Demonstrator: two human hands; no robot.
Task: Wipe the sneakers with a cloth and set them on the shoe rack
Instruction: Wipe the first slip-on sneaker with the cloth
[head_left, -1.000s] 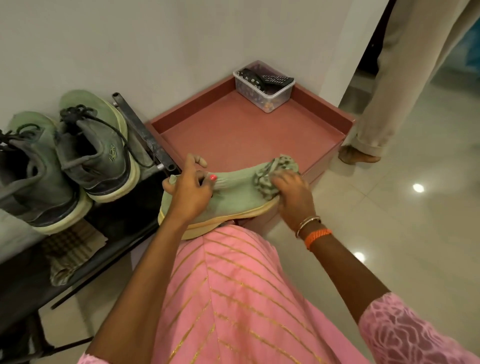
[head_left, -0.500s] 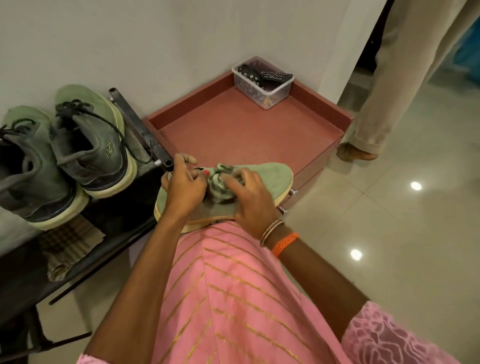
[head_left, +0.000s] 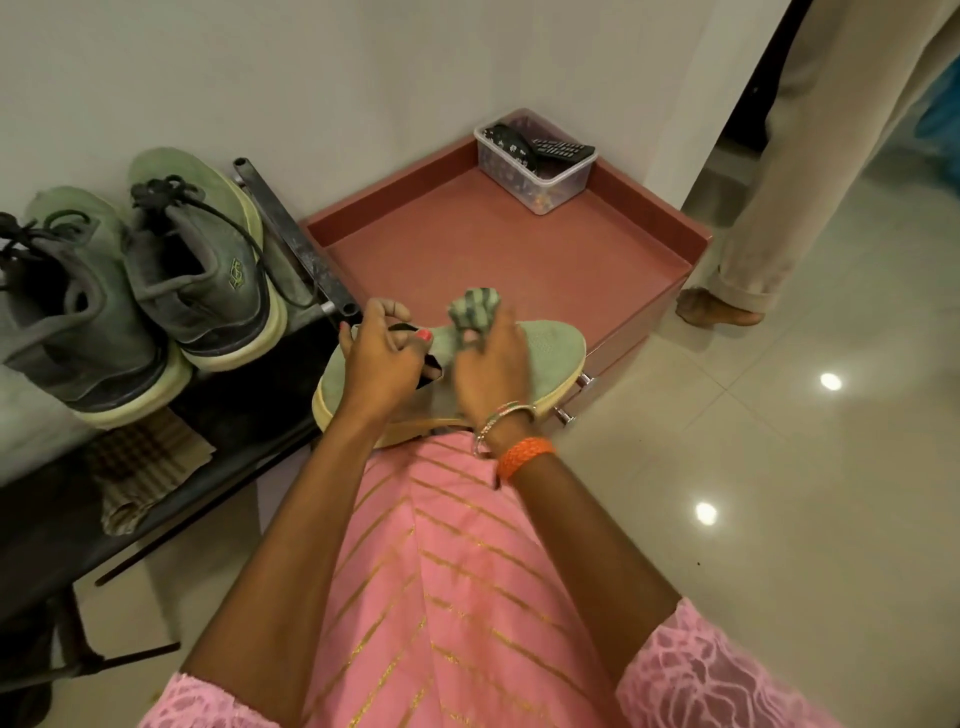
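Observation:
A pale green sneaker (head_left: 545, 348) with a cream sole lies across my lap, toe to the right. My left hand (head_left: 379, 358) grips its heel end, fingers curled at the collar. My right hand (head_left: 488, 369) grips a bunched green striped cloth (head_left: 472, 306) against the middle of the shoe's upper. Two other green and grey sneakers (head_left: 202, 275) (head_left: 67, 322) stand side by side on the black metal shoe rack (head_left: 249, 415) at the left.
A folded checked cloth (head_left: 140, 467) lies on the rack's front. A red low cabinet top (head_left: 498, 254) holds a clear plastic box (head_left: 535, 161) with remotes. Another person's leg and foot (head_left: 722, 312) stand at the right on the tiled floor (head_left: 779, 493).
My right hand has carried the cloth leftward from the toe to the middle of the shoe, then lifted it slightly. My left hand keeps its hold at the heel.

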